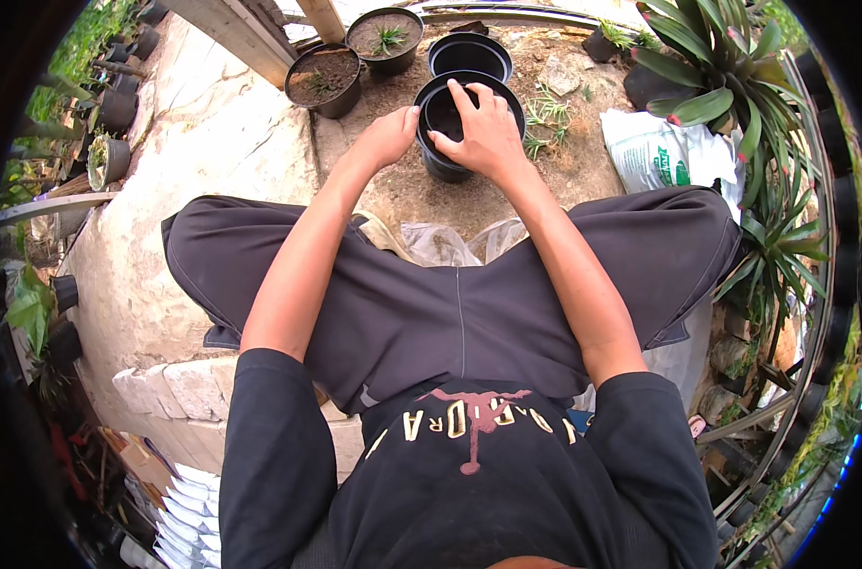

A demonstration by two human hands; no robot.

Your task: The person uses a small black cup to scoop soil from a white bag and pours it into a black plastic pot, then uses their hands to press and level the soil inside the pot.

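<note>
In front of me stands a round black plastic plant pot [442,165], apparently one of a nested stack, with a second rim visible inside it. My left hand [392,136] holds its left rim, the thumb at the edge. Over the right side of the opening, my right hand [486,131] grips the pot, fingers at the far rim and thumb reaching inside. The inside looks dark, and its bottom is partly hidden by my right hand. Just behind stands another black plastic pot [470,57].
Two soil-filled pots with small plants, one nearer [324,80] and one farther [386,39], stand left of the stack. Loose spiky plantlets [545,117] lie on the soil at right. Beyond them are a white printed plastic bag [648,153] and a large bromeliad [708,78]. A wooden post [239,39] rises at upper left.
</note>
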